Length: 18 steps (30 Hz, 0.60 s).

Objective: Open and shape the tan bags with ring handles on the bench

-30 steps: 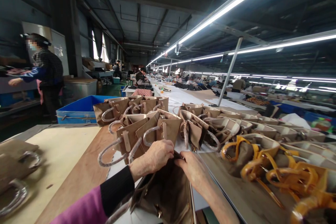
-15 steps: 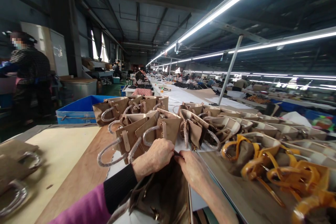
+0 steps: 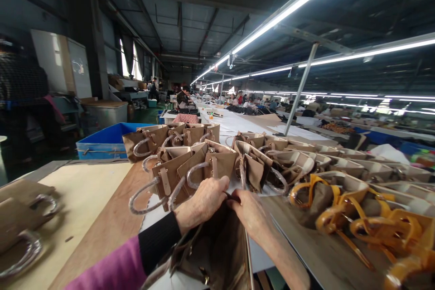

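A brown handbag (image 3: 217,249) lies open right in front of me, its dark inside facing up and metal fittings along its near side. My left hand (image 3: 204,201) is closed on the bag's far edge, fingers curled. Beside it, my right hand (image 3: 249,210) pinches the same edge between thumb and fingers, a short dark strip of it showing between both hands. The fingertips are partly hidden. Just beyond my hands stand several tan handbags (image 3: 220,158) with plastic-wrapped handles.
Rows of tan bags (image 3: 340,163) fill the right side, with yellow-handled bags (image 3: 360,217) nearer. More bags (image 3: 23,208) lie at the left on a pale board (image 3: 91,190). A blue bin (image 3: 102,140) stands behind. At far left is a person (image 3: 23,86); a metal post (image 3: 301,88) rises at right.
My hands stay on the bag's edge with small finger shifts, the right fingers curling slightly more. The view has swung a little left, and the person at far left has moved further left.
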Motion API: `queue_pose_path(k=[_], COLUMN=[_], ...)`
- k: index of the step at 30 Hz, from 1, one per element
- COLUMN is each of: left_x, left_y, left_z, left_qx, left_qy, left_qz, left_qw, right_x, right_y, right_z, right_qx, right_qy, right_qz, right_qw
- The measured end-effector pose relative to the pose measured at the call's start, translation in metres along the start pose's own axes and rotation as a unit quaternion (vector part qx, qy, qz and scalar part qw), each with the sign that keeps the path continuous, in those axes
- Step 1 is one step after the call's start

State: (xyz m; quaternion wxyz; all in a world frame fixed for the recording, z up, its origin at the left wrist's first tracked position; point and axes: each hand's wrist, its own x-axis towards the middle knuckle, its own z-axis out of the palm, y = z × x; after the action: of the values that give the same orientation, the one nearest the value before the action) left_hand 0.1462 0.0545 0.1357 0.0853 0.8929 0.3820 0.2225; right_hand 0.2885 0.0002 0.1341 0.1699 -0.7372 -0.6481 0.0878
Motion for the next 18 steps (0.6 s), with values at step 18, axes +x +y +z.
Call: queue_pose_path(k=[18], left_x=[-0.006], left_y=[-0.006], left_z=[0.001], left_qx=[-0.055], left_qy=[-0.021], left_qz=[-0.130], left_qw=[0.990], right_x=[0.005], right_y=[-0.012], right_z=[0.000], right_qx=[-0.058], right_qy=[0.010], right_qz=[-0.047], right_qw=[0.997])
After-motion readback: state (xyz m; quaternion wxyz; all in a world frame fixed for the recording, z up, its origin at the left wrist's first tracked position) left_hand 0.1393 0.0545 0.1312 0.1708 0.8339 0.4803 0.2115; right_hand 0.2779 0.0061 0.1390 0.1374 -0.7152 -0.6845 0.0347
